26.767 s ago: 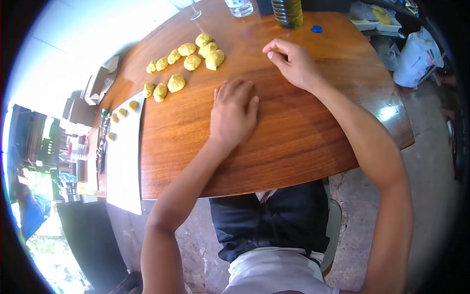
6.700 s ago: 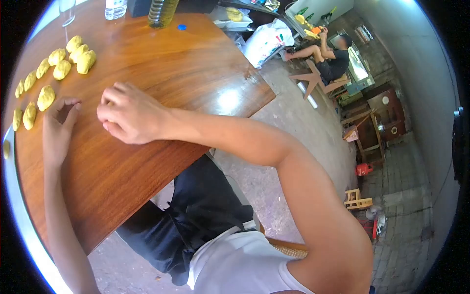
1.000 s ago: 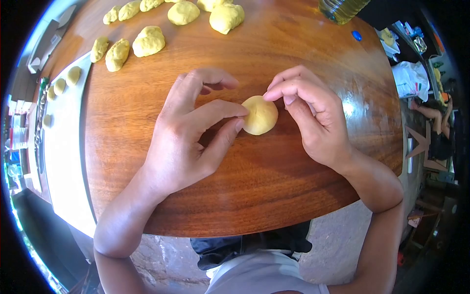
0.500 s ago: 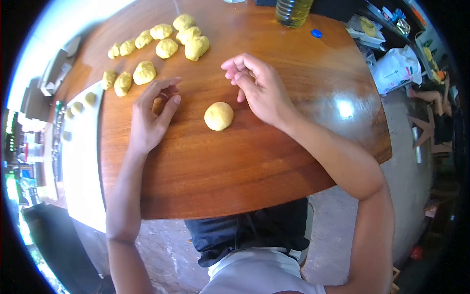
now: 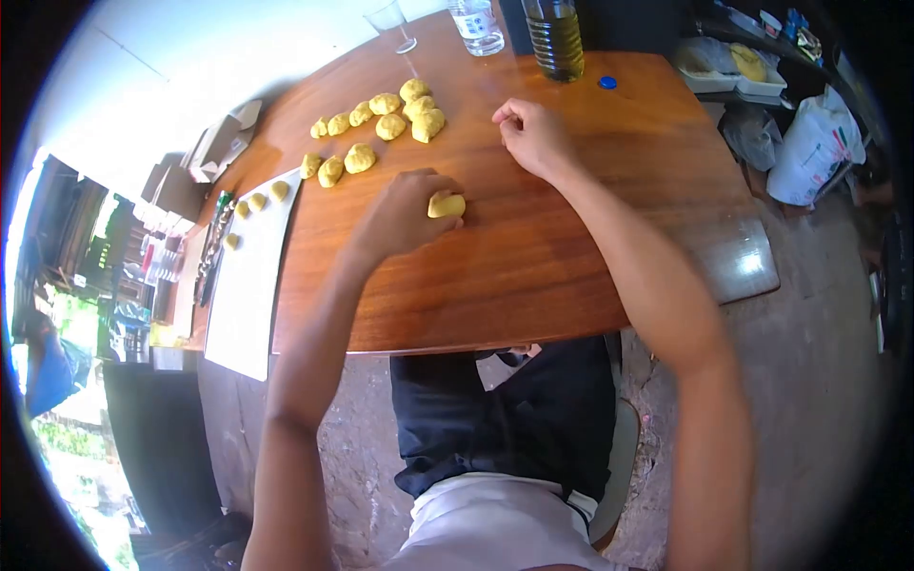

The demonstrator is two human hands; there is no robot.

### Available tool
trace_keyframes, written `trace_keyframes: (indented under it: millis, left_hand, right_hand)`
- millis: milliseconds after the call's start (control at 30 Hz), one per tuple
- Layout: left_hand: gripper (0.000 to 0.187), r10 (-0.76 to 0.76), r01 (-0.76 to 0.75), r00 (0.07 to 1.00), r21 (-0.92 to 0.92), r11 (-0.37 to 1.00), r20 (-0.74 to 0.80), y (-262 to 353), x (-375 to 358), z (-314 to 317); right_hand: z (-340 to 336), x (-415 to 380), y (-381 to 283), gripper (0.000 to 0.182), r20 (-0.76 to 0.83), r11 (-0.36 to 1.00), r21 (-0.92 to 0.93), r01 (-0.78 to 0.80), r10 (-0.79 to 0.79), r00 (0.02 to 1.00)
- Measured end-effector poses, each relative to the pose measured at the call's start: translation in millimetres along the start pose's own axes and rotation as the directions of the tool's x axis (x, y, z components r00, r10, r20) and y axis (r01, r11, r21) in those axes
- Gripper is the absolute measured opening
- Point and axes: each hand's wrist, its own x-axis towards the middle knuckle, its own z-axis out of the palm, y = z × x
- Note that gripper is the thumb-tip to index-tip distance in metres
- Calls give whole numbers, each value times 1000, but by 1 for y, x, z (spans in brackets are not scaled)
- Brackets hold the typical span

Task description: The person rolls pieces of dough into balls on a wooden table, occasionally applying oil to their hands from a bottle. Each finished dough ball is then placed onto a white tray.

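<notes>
If the left hand [image 5: 405, 211], its fingers clamped on the yellow dough piece [image 5: 447, 206] to the right of the white board [image 5: 249, 285], presses unevenly, the soft-looking dough could dent, and a slack grip could drop it on the tabletop [image 5: 476, 295]. The right hand [image 5: 538, 138] hovers farther right of the board, fingers curled, though I cannot tell whether their tips meet. Partly covered, the piece looks smooth and rounded, unlike the rougher dough lumps [image 5: 360, 158] nearer the board's far end.

Glossy wooden table [image 5: 533, 266], yellow dough lumps [image 5: 360, 158], white board [image 5: 249, 295], amber bottle [image 5: 556, 43], clear bottle [image 5: 477, 27], glass [image 5: 392, 27], blue cap [image 5: 607, 83]
</notes>
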Motion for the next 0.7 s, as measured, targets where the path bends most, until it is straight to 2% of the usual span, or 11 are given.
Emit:
trace_keyframes:
  millis: [67,100,233,300,333,400,467,533,600,667,700]
  left_hand:
    - [42,169,-146,981,-204,968,96,7,1,-20]
    - [43,143,-123,987,-224,967,76,15,-1,-25]
    - [55,175,-165,984,-189,968,38,10,-6,-19]
    - [77,313,-293,936,-137,946,160,-9,-8,-3]
    - [77,307,-285,939,-151,947,153,-9,-13,-9]
    - [96,78,-17,973,-269,963,217,-6,-17,-28]
    - [99,-4,49,985,-257,965,174,1,-16,-29]
    - [97,-231,291,948,-309,905,217,11,-11,-21]
    - [93,-213,257,959,-256,932,189,12,-12,-2]
    - [88,-119,120,993,42,992,-18,18,-16,13]
    - [90,-175,176,984,-57,983,14,27,-16,9]
  right_hand:
    - [1,-1,-3,14,10,999,-3,45,-45,999]
    - [1,-2,-2,13,18,997,-10,81,-81,997]
    - [3,4,3,12,109,998,-58,38,-32,994]
    - [5,4,7,13,96,996,-12,87,-85,992]
    - [4,1,3,13,112,996,-19,87,-84,990]
    - [-2,1,0,13,131,997,-40,63,-57,990]
    - [1,7,7,14,133,997,-14,75,-72,988]
    - [3,9,7,14,136,996,19,84,-86,987]
    - [5,7,7,13,134,999,14,52,-53,990]
    - [5,6,3,12,157,998,-20,64,-60,986]
    - [5,4,-1,11,166,996,-55,63,-53,985]
